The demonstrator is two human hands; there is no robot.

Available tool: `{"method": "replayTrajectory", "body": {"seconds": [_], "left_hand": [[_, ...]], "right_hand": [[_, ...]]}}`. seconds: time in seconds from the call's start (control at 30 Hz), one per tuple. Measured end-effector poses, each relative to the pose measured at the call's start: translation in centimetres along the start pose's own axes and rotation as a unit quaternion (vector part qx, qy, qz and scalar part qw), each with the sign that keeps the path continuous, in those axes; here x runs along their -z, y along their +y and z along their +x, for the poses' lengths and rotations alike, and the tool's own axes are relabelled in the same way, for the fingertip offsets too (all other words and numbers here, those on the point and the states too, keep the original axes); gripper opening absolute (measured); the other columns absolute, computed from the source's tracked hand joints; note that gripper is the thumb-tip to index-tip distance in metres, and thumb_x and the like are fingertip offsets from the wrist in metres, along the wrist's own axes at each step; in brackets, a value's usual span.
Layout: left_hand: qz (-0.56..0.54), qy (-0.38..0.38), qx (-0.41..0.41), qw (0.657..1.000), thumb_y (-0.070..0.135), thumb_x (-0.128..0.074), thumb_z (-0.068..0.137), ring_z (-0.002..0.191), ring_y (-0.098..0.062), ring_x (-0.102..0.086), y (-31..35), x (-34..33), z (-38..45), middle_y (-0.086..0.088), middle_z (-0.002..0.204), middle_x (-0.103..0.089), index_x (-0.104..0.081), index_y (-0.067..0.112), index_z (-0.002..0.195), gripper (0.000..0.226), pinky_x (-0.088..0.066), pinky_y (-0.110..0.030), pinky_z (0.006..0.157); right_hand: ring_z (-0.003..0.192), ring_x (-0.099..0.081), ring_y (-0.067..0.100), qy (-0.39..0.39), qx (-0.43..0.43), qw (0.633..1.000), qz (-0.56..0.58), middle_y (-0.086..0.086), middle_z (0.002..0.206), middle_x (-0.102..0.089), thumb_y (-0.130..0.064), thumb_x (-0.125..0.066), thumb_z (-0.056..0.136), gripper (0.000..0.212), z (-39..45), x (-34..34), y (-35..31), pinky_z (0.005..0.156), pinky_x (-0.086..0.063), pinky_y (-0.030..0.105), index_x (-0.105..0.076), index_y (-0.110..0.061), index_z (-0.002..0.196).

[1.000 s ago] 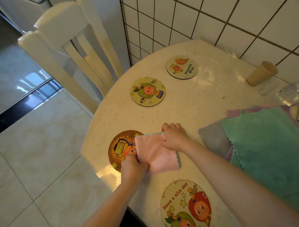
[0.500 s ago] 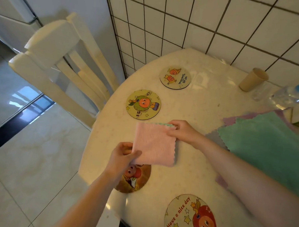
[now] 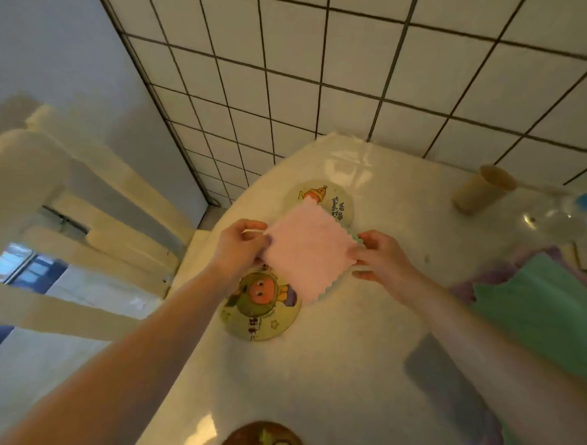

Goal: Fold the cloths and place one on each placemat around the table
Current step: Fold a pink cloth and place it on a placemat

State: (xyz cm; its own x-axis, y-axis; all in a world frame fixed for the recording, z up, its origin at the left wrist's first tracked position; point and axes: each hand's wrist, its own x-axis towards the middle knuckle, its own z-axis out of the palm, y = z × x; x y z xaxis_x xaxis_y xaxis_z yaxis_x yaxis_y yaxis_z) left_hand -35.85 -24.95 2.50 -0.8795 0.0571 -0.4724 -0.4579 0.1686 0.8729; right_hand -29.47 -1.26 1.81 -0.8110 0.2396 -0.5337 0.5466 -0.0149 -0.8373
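Only the head cam here, so one view to go through. Using the green cartoon placemat point(image 3: 260, 306) as my reference since it sits mid-frame on the cream table point(image 3: 364, 343).

The folded pink cloth point(image 3: 309, 253) is held up over the far right edge of that placemat, tilted like a diamond, with its far corner covering part of the next placemat point(image 3: 323, 198) further back toward the tiled wall point(image 3: 325, 72). I can't tell if the cloth is touching either mat or just hanging above them. A thin mint edge peeks out along the cloth's right and lower sides.

Left hand point(image 3: 239, 248) is at the cloth's left corner, just beyond the green mat's far edge, fingers curled in and pinching the corner. Right hand point(image 3: 383, 260) is on the opposite corner, to the right of the mat, thumb on top and fingers tucked under, also pinching.

Further right of the mat there's a spread green cloth point(image 3: 544, 307) lying on top of a purple cloth point(image 3: 460, 288), and a grey cloth point(image 3: 446, 383) sticking out nearer to me. Back right are a tan cup point(image 3: 478, 193) lying on its side and a clear plastic bottle point(image 3: 554, 217) beside it. A brown placemat point(image 3: 262, 439) is at the bottom edge, nearer than the green one. A cream chair point(image 3: 67, 212) stands left of the mat, off the table.
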Motion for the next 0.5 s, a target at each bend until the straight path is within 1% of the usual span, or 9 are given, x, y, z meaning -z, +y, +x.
{"method": "replayTrajectory", "body": {"seconds": [0.07, 0.13, 0.2, 0.27, 0.3, 0.37, 0.43, 0.5], "left_hand": [[0.037, -0.007, -0.034, 0.999, 0.006, -0.066, 0.087, 0.077, -0.019, -0.062, 1.9, -0.6, 4.3, -0.004, 0.082, -0.063, -0.062, 0.014, 0.097, 0.013, -0.058, -0.035, 0.073], [0.061, -0.014, -0.057, 0.996, 0.006, -0.066, 0.087, 0.080, -0.017, -0.061, 3.2, -1.3, 7.9, -0.004, 0.086, -0.062, -0.061, 0.012, 0.099, 0.014, -0.057, -0.031, 0.072], [0.087, -0.024, -0.080, 0.993, 0.008, -0.066, 0.087, 0.081, -0.017, -0.062, 3.9, -2.2, 11.0, -0.004, 0.089, -0.062, -0.061, 0.012, 0.099, 0.014, -0.057, -0.031, 0.075], [0.117, -0.030, -0.110, 0.987, 0.008, -0.066, 0.087, 0.079, -0.017, -0.061, 3.9, -3.2, 13.3, -0.004, 0.087, -0.062, -0.061, 0.012, 0.099, 0.013, -0.057, -0.032, 0.077], [0.129, -0.033, -0.124, 0.983, 0.009, -0.067, 0.087, 0.078, -0.017, -0.061, 3.8, -3.6, 14.2, -0.005, 0.088, -0.063, -0.062, 0.012, 0.099, 0.013, -0.056, -0.031, 0.078], [0.161, -0.035, -0.149, 0.975, 0.011, -0.067, 0.087, 0.078, -0.015, -0.059, 3.5, -4.6, 15.8, -0.003, 0.089, -0.063, -0.062, 0.013, 0.099, 0.013, -0.054, -0.028, 0.077], [0.217, -0.021, -0.164, 0.962, 0.013, -0.066, 0.087, 0.079, -0.014, -0.057, 2.9, -5.3, 17.0, -0.001, 0.089, -0.061, -0.062, 0.014, 0.099, 0.012, -0.049, -0.025, 0.075], [0.289, -0.003, -0.184, 0.940, 0.016, -0.066, 0.087, 0.084, -0.017, -0.055, 2.1, -5.7, 17.7, -0.001, 0.094, -0.059, -0.061, 0.013, 0.101, 0.015, -0.045, -0.027, 0.079]], "right_hand": [[0.076, -0.063, 0.014, 0.044, 0.010, 0.999, 0.014, 0.005, 0.092, -0.063, -0.008, -0.067, 0.081, 0.017, 2.4, -0.1, -0.8, 0.066, -0.056, 0.030, -0.061, -0.013, 0.097], [0.071, -0.063, 0.013, 0.071, 0.010, 0.997, 0.037, 0.006, 0.088, -0.064, -0.006, -0.066, 0.082, 0.012, 4.4, -0.2, -1.4, 0.063, -0.056, 0.028, -0.062, -0.011, 0.093], [0.068, -0.062, 0.016, 0.092, 0.007, 0.994, 0.063, 0.006, 0.084, -0.062, -0.004, -0.065, 0.083, 0.010, 6.3, -0.3, -1.6, 0.061, -0.056, 0.028, -0.061, -0.012, 0.087], [0.071, -0.063, 0.020, 0.112, 0.008, 0.991, 0.071, 0.008, 0.085, -0.063, -0.004, -0.065, 0.083, 0.010, 7.8, -0.2, -1.3, 0.060, -0.055, 0.030, -0.061, -0.012, 0.088], [0.073, -0.064, 0.022, 0.121, 0.008, 0.990, 0.069, 0.009, 0.087, -0.064, -0.004, -0.065, 0.083, 0.010, 8.4, -0.1, -1.1, 0.061, -0.055, 0.031, -0.061, -0.012, 0.088], [0.073, -0.064, 0.024, 0.139, 0.000, 0.989, 0.056, 0.013, 0.088, -0.065, -0.003, -0.065, 0.082, 0.009, 9.5, 0.2, -0.5, 0.068, -0.058, 0.038, -0.062, -0.010, 0.087], [0.069, -0.063, 0.024, 0.161, -0.012, 0.986, 0.037, 0.012, 0.082, -0.066, -0.003, -0.067, 0.080, 0.009, 10.4, 0.3, 0.2, 0.075, -0.058, 0.045, -0.063, -0.009, 0.085], [0.065, -0.065, 0.025, 0.183, -0.007, 0.983, -0.010, 0.008, 0.073, -0.068, -0.009, -0.069, 0.079, 0.009, 11.1, 0.2, 0.9, 0.076, -0.057, 0.050, -0.062, -0.013, 0.081]]}}
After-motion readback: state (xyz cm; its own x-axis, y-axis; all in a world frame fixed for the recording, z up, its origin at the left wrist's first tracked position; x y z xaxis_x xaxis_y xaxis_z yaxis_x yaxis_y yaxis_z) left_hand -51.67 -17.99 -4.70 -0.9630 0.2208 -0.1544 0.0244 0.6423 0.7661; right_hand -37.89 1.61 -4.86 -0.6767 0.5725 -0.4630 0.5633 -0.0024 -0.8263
